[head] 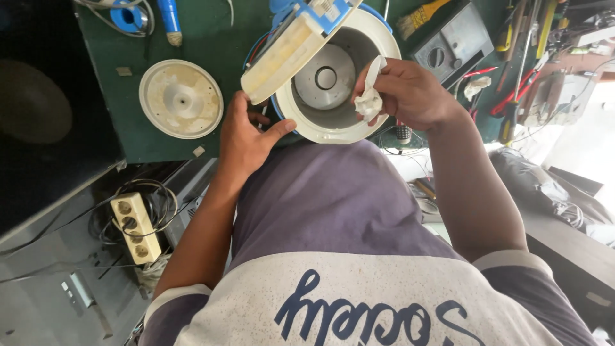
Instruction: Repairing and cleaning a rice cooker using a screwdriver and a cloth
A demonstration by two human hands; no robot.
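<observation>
The rice cooker (333, 96) sits at the near edge of the green bench (192, 38) against the person's body, lid (291, 48) tipped up, and wiping its rim well looks to me a matter of bracing the body while pressing the cloth along the lip. The left hand (246, 138) lies half-open, thumb spread against the cooker's outer wall; the right hand (407, 93), wrist bent inward, pinches a crumpled white cloth (370, 102) over the rim.
</observation>
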